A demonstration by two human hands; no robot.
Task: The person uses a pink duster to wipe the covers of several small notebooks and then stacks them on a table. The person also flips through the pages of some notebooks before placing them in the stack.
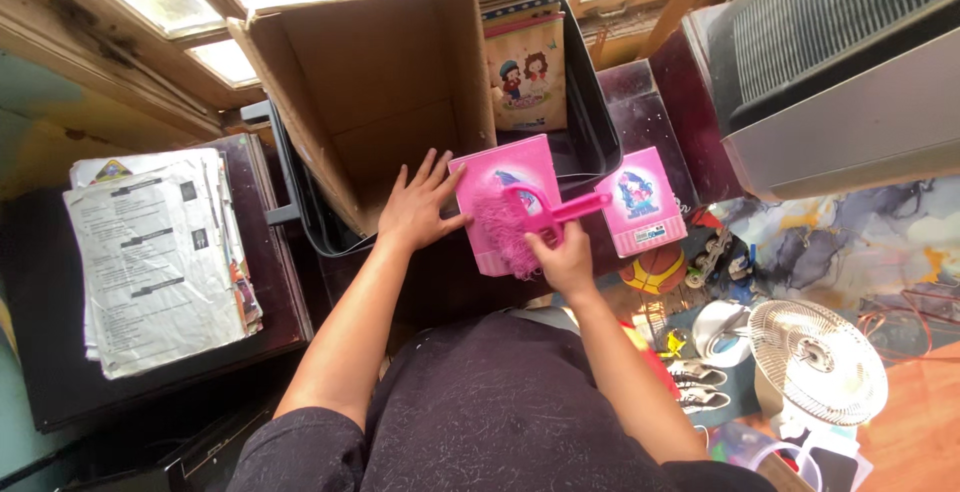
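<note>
My left hand [418, 205] lies flat, fingers spread, on the left edge of a pink book [487, 173] and steadies it on the rim of a dark bin. My right hand [563, 252] grips the handle of a pink hand brush [520, 220]. Its fluffy pink bristles rest on the book's lower cover. A second, smaller pink book [640, 202] leans just to the right of the brush handle.
An open cardboard box [385, 92] stands in the dark bin [590, 122], with a cartoon-cover book [525, 72] beside it. A stack of papers [155, 252] lies on a dark table at left. A white fan [815, 362], shoes and a ball clutter the floor at right.
</note>
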